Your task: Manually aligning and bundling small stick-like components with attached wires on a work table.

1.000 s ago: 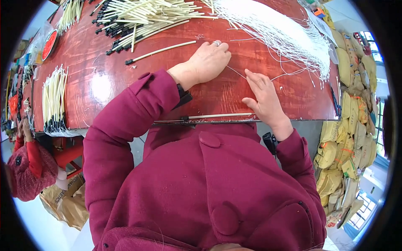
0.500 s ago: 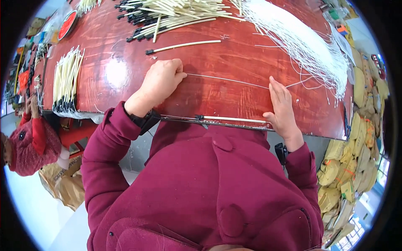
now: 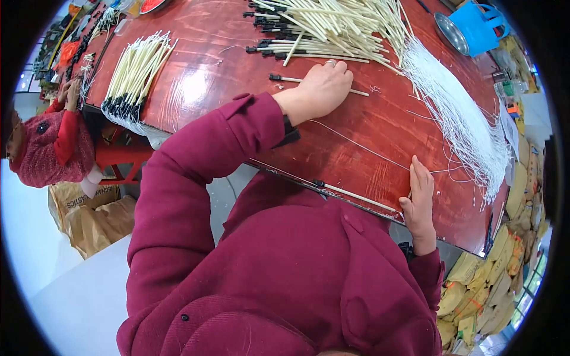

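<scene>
My left hand (image 3: 323, 89) reaches over the table, fingers curled down just short of the stick pile; its fingertips and anything in them are hidden. A single pale stick with a black end (image 3: 360, 92) passes beneath that hand. A thin white string (image 3: 362, 146) runs from near my left wrist toward my right hand (image 3: 420, 199), which lies at the table's front right, fingers stretched and open. Its fingers cover part of the string. Near its thumb ends another pale stick with a black clip-like end (image 3: 362, 197), lying along the front edge.
A heap of black-ended sticks (image 3: 332, 26) covers the far middle. White strings (image 3: 457, 113) fan out at right, before a blue jug (image 3: 478, 26). A stick bundle (image 3: 139, 74) stands at left. Another person (image 3: 53, 142) sits at far left; sacks (image 3: 484, 285) pile up at right.
My left hand has moved away from me and to the right, over the single stick. The string's near-left end now lies slack near my wrist. My view has turned; my right hand keeps its place.
</scene>
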Demonstrator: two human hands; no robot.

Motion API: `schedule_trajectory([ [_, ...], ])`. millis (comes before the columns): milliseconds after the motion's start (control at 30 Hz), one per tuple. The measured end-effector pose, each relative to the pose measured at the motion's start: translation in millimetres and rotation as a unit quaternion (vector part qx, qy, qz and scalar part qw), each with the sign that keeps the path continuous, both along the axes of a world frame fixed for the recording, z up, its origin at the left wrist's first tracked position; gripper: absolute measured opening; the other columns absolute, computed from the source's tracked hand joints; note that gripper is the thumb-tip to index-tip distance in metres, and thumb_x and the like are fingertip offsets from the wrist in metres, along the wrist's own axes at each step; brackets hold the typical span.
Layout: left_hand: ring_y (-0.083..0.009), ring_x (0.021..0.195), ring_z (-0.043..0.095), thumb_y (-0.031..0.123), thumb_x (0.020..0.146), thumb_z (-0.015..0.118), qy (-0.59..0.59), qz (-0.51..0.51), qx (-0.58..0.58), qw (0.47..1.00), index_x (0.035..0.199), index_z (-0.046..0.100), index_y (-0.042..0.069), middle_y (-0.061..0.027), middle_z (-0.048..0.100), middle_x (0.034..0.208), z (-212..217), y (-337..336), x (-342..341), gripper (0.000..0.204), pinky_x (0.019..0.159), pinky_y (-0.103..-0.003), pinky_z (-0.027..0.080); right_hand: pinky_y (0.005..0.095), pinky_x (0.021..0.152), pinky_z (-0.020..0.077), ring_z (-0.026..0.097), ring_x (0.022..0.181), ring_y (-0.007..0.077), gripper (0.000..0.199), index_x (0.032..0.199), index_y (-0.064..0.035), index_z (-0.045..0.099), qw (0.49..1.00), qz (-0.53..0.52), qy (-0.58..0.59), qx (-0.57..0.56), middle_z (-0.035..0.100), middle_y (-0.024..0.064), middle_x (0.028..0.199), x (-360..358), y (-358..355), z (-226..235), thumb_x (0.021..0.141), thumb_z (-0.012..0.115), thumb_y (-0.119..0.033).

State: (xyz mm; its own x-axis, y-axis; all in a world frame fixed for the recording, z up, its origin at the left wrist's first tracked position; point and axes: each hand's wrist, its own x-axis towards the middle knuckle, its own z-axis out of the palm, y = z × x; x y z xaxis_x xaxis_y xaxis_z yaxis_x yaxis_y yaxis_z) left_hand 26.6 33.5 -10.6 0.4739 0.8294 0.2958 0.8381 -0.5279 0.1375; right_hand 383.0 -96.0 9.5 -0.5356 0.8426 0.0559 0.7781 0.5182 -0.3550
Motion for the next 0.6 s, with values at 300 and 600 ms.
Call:
schedule_trajectory([
  [300,-0.0396,0.088,0.064,0.01,0.095,0.061,-0.184,0.048,-0.056,0.98,0.101,0.064,0.002,-0.0173,0.063,0.096,41.2,-56.5,-59.2,0.011,0.074,-0.044,0.051,0.0476,0.12,0.0262,0.036,0.145,0.037,0.095,0.151,0.0064,0.041,1.0,0.002,-0.009,0.016,0.036,0.0178,0.162,13.3,12.7,-8.7,0.1,0.03,-0.072],
  [600,-0.0382,0.086,0.062,0.006,0.09,0.066,-0.161,0.097,-0.101,0.977,0.103,0.067,0.004,-0.0149,0.061,0.092,33.0,-124.8,-99.7,0.013,0.075,-0.045,0.05,0.047,0.119,0.0296,0.037,0.143,0.0354,0.097,0.15,0.0072,0.042,1.0,-0.003,-0.014,0.026,0.038,0.0147,0.161,13.0,14.2,-5.0,0.099,0.032,-0.074],
])
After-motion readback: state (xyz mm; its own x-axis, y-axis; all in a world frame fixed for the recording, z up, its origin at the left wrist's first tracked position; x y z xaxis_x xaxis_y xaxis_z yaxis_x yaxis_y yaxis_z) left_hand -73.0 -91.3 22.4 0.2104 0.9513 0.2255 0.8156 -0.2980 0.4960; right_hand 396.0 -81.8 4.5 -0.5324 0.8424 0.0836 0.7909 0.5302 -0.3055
